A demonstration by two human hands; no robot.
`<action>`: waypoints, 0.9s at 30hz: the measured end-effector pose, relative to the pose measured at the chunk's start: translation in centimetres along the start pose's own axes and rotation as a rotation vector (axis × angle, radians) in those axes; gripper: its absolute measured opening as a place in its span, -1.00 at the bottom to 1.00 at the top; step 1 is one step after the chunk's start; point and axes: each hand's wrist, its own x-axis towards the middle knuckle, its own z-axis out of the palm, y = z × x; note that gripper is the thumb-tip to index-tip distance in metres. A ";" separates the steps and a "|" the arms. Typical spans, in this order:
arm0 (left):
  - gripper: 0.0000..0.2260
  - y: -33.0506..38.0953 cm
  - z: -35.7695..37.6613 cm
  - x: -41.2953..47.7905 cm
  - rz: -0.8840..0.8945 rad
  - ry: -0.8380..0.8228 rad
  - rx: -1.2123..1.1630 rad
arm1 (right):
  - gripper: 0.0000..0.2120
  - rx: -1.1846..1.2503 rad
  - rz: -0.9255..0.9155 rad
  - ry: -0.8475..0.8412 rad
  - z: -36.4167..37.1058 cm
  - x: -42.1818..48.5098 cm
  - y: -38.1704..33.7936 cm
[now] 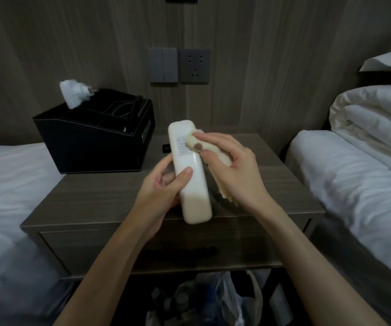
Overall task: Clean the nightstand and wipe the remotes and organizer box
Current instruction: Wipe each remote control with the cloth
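Above nightstand (pixel 109 196), remote (pixel 191 175) in left hand (pixel 166 184)

Two bare hands are in view, the left hand (pixel 163 187) and the right hand (pixel 236 170). There is one long white plastic remote (pixel 187 158), one cream cloth (pixel 215 151), one black stitched organizer box (pixel 91 147), one wood-grain nightstand (pixel 100 196), one white plug adapter (pixel 73 92), one grey wall switch (pixel 163 65) and one grey wall socket (pixel 195 66). There are two white beds, one left (pixel 6 184) and one right (pixel 354 184).

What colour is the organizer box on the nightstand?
The organizer box is black with pale edge stitching, seen in the head view.
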 end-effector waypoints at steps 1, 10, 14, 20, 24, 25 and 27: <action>-0.53 0.1 -0.2 0.1 0.009 0.011 -0.014 | -0.73 0.000 0.003 -0.029 0.1 -0.1 0.0; -0.58 1.1 -2.6 0.7 0.054 0.169 -0.119 | -0.73 0.003 0.054 -0.269 0.5 -1.3 0.4; -0.60 1.4 -3.0 0.7 0.075 0.237 -0.138 | -0.73 -0.035 0.098 -0.352 -0.4 -1.4 0.2; -0.64 2.3 -3.2 0.7 0.089 0.290 -0.222 | -0.73 -0.104 0.131 -0.380 -2.6 -0.8 -0.4; -0.67 2.5 -3.1 0.6 0.089 0.268 -0.207 | -0.67 -0.515 -0.045 -0.079 -3.8 -0.2 0.5; -0.66 2.5 -3.0 0.5 0.086 0.251 -0.191 | -0.66 -0.636 -0.023 -0.078 -3.9 -0.2 0.7; -0.62 2.5 -2.7 0.5 0.076 0.222 -0.167 | -0.65 -0.753 0.041 -0.110 -3.6 -0.4 0.9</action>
